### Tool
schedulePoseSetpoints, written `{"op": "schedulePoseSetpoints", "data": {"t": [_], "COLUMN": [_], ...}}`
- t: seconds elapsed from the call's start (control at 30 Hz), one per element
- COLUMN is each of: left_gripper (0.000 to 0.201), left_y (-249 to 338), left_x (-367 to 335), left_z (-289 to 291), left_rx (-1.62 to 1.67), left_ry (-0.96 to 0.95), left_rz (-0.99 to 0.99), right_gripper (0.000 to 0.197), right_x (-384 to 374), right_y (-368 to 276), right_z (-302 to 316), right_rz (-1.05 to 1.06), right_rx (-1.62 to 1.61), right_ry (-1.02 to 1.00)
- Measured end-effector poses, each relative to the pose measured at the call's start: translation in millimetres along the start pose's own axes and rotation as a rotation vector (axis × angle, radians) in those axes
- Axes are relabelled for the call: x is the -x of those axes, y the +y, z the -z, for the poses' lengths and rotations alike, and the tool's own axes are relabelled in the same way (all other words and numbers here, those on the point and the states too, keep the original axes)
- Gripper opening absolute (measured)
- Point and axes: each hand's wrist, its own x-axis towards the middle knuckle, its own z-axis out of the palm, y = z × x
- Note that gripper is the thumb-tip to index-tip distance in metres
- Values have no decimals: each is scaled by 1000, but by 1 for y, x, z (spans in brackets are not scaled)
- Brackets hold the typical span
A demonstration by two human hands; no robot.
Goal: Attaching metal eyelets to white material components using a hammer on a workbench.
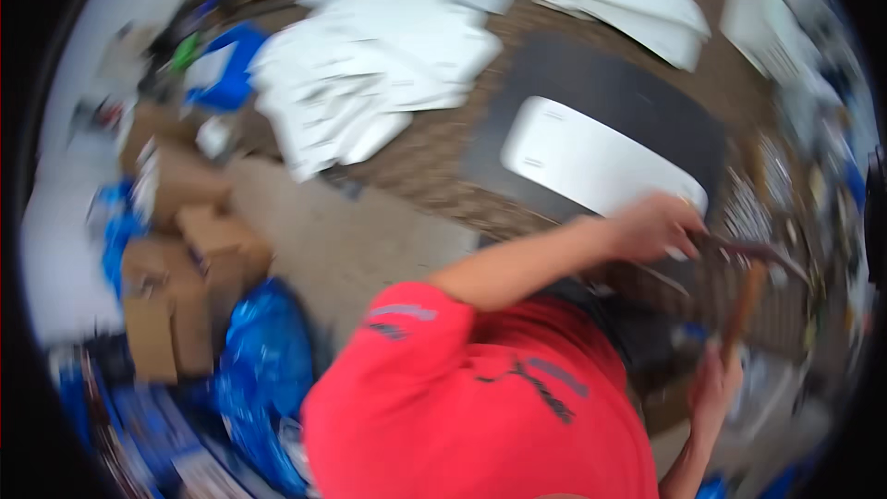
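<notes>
My left hand [654,227] reaches across to the right, its fingers closed on the end of a dark, thin, slightly curved piece [762,252]. Lower right, my right hand [716,383] grips an orange-brown wooden handle [745,307] that slants upward. The handle's top meets or overlaps the dark piece; motion blur hides whether the two are joined. Just beyond my left hand, a long white sheet piece [596,155] with rounded corners lies on a dark grey mat [525,69].
Loose white pieces [370,65] are heaped at the far left of the brown textured surface [425,162]. More long white pieces [619,0] lie at the back. Cardboard boxes [166,305] and a blue plastic bag [265,351] stand at left. Blurred clutter lines the right.
</notes>
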Motion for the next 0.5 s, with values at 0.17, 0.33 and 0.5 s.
{"op": "schedulePoseSetpoints", "data": {"t": [0.17,0.33,0.5], "left_gripper": [15,34,72], "left_y": [22,9,67], "left_x": [-1,12,35], "left_z": [10,97,168], "left_rx": [-106,-389,-1057], "left_ry": [82,243,-200], "left_rz": [85,49,552], "right_gripper": [26,31,35], "right_x": [-7,-69,-110], "right_y": [-10,23,38], "right_z": [-16,-19,-24], "right_rz": [172,244,232], "right_rx": [-189,-334,-321], "right_ry": [219,211,150]}}
